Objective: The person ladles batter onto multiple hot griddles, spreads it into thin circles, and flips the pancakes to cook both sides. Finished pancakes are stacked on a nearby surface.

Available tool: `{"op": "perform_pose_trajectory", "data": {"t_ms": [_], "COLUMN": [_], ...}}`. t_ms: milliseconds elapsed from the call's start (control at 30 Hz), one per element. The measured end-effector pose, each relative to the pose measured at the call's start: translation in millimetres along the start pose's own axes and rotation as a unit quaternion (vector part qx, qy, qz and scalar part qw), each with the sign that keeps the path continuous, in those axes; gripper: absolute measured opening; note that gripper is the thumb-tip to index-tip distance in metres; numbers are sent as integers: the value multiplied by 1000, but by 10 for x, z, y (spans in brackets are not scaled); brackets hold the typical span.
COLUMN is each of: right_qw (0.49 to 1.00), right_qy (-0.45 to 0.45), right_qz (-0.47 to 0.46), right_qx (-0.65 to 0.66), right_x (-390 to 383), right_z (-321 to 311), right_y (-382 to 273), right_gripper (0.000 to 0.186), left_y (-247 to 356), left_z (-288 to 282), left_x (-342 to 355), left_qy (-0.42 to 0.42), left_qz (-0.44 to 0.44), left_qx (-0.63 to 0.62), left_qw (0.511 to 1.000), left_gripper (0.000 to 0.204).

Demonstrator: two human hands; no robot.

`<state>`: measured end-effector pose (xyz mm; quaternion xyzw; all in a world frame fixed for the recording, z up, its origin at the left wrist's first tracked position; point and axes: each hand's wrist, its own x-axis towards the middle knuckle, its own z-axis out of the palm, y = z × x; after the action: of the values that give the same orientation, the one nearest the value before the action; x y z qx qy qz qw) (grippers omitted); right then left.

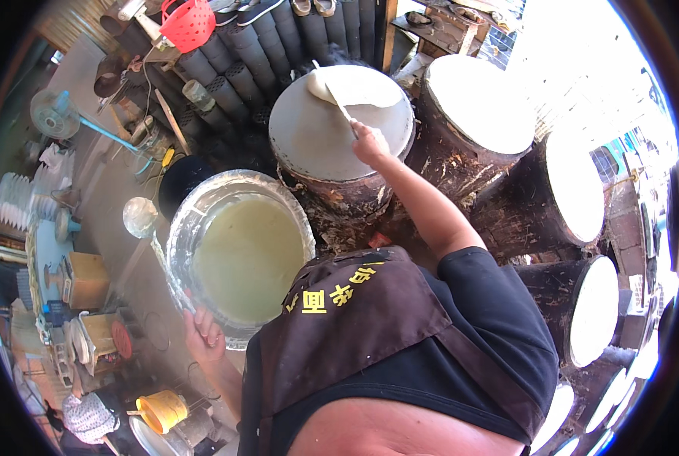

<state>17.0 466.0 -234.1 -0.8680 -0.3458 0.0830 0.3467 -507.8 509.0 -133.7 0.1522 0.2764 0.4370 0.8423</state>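
My right hand [370, 143] is closed round a thin pale stick [334, 93]. The stick lies across a round flat griddle [301, 125] on top of a drum stove. White batter [366, 85] covers the griddle's far part, under and beside the stick. At the lower left, my left hand [205, 335] has its fingers curled round the lower end of a long-handled ladle [140, 218]. The ladle's handle passes outside the left rim of a big metal pot [184, 220], and its bowl is out to the left. Pale yellow-green liquid [252, 258] fills much of the pot.
More drum stoves with white round tops, such as one at the right [480, 102], curve round my right side. Dark honeycomb briquettes [248, 53] are stacked behind the griddle, with a red basket [187, 24] above. A blue fan [56, 114] stands left; a yellow bucket [162, 411] is lower left.
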Motion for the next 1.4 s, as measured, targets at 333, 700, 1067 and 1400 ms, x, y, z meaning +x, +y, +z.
{"op": "perform_pose_trajectory", "data": {"t_ms": [333, 700, 1067, 1400], "right_qw": [999, 992, 990, 971], "right_qy": [-44, -69, -50, -151], "right_qz": [13, -98, -131, -176], "right_qx": [19, -38, -21, 65], "right_x": [314, 723, 958, 1333], "right_z": [-216, -567, -836, -759], "right_y": [310, 838, 975, 1312], "right_gripper": [49, 50, 50, 58], "left_y": [-430, -967, -1285, -1484], "left_z": [380, 833, 918, 1109], "left_x": [-233, -258, -370, -488], "left_qy": [35, 33, 59, 79], "left_qz": [22, 16, 21, 43], "left_qx": [55, 59, 69, 55], "left_qw": [998, 998, 996, 994], "left_gripper": [41, 41, 40, 38]}}
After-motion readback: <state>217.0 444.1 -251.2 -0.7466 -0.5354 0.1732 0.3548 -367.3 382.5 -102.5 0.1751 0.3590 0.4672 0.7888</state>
